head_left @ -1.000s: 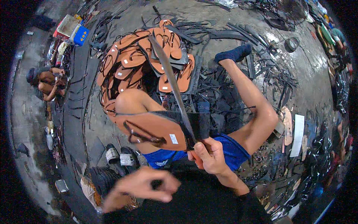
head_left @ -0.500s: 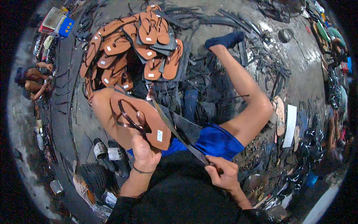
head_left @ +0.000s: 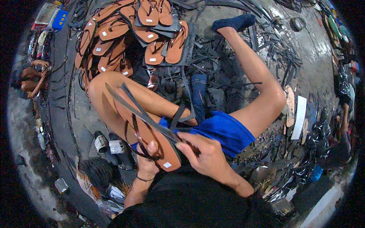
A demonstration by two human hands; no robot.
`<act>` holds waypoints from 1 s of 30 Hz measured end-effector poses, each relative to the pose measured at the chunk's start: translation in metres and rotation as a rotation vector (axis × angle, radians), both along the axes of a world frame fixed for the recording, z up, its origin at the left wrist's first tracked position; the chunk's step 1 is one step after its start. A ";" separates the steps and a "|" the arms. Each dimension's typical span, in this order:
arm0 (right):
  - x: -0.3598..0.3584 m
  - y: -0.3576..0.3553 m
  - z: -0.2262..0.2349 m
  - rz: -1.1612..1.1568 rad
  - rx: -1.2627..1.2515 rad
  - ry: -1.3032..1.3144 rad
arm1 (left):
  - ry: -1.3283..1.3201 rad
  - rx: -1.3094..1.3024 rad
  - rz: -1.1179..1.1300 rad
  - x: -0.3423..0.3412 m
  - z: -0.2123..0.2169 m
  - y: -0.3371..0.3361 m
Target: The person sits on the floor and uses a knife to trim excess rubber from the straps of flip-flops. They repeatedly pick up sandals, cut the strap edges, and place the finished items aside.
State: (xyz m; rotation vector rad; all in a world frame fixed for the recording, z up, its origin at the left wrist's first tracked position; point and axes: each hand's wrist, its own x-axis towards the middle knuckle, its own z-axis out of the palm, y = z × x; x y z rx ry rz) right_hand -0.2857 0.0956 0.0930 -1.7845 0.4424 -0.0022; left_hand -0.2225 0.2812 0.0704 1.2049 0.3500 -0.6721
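Left hand (head_left: 149, 159) gripping brown sandal (head_left: 146, 131) on lap, right hand (head_left: 203, 154) clenched around long shears (head_left: 140, 112); finished sandals (head_left: 125, 30) heaped beyond knees, black scraps (head_left: 243, 72) littering floor.

A sandal (head_left: 146, 131) lies across the person's left thigh, held from below by the left hand (head_left: 149, 159). The right hand (head_left: 203, 154) sits just right of it, gripping scissors (head_left: 140, 114) that lie over the sandal. A pile of sandals (head_left: 129, 34) lies farther ahead, beyond the knee. Bottles (head_left: 108, 144) stand left of the thigh.
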 end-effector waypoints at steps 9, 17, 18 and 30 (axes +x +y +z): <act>-0.012 -0.013 -0.013 0.116 0.144 0.052 | 0.103 0.031 0.042 -0.004 -0.029 0.045; 0.033 0.017 -0.038 0.028 -0.051 -0.172 | -0.056 0.208 -0.068 -0.003 -0.016 0.037; 0.038 0.020 -0.038 0.009 -0.068 -0.199 | -0.033 0.193 -0.067 -0.005 -0.023 0.045; 0.141 -0.001 -0.060 -0.140 0.139 -0.172 | -0.143 0.112 -0.267 -0.013 -0.008 0.043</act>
